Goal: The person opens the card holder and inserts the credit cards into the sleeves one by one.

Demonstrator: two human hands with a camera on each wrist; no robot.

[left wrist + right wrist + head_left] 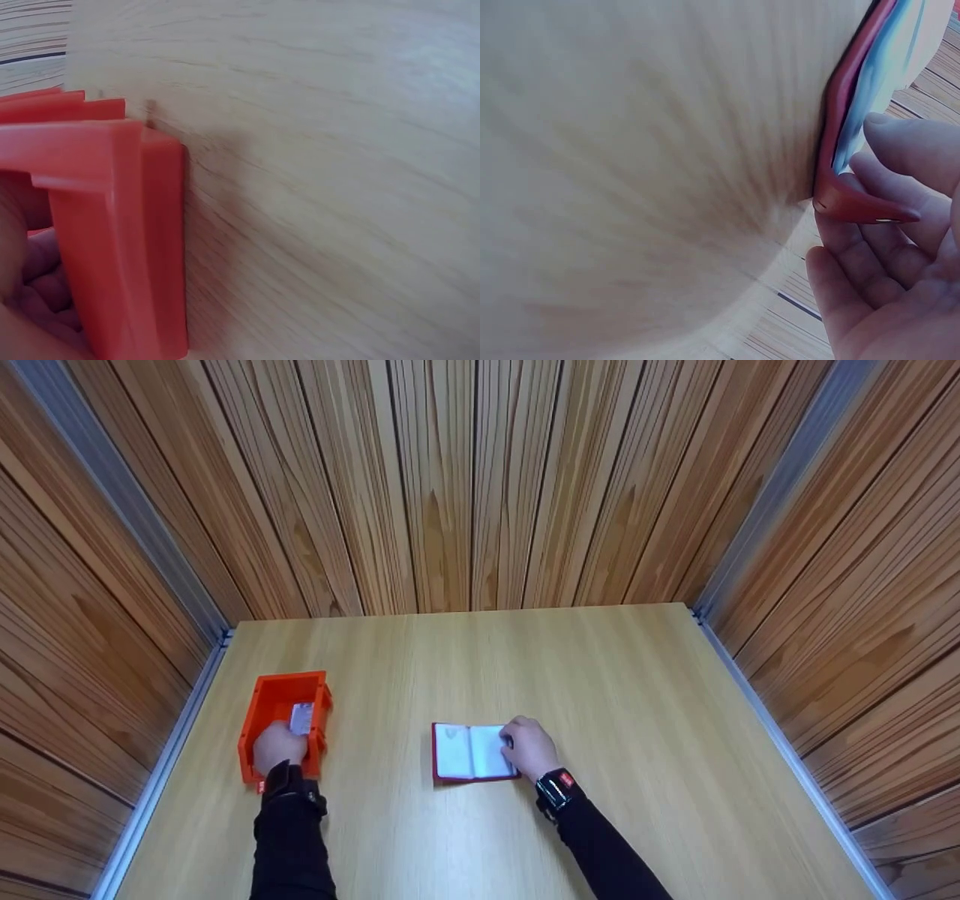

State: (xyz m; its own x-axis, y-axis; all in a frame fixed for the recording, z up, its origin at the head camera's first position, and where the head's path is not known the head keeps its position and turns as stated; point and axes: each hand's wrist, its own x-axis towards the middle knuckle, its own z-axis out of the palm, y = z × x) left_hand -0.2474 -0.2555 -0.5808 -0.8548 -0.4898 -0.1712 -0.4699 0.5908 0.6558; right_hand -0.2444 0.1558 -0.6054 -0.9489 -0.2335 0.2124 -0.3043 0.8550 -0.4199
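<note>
My left hand (279,748) reaches down into an orange-red plastic bin (289,690) at the left of the table. By its fingers a small pale card (301,718) shows inside the bin. In the left wrist view, curled fingers (46,279) appear behind the bin wall (146,247); I cannot tell if they grip anything. Near the middle lies a small red-covered card holder (454,751), spread open with clear sleeves. My right hand (531,746) holds its right edge, thumb over the sleeves and fingers round the cover, beside a short red strap (862,206).
A light wooden table (465,667) carries the bin and the card holder. Wood-panelled walls (450,495) close it in at the back and both sides, with metal rails (787,765) along the side edges.
</note>
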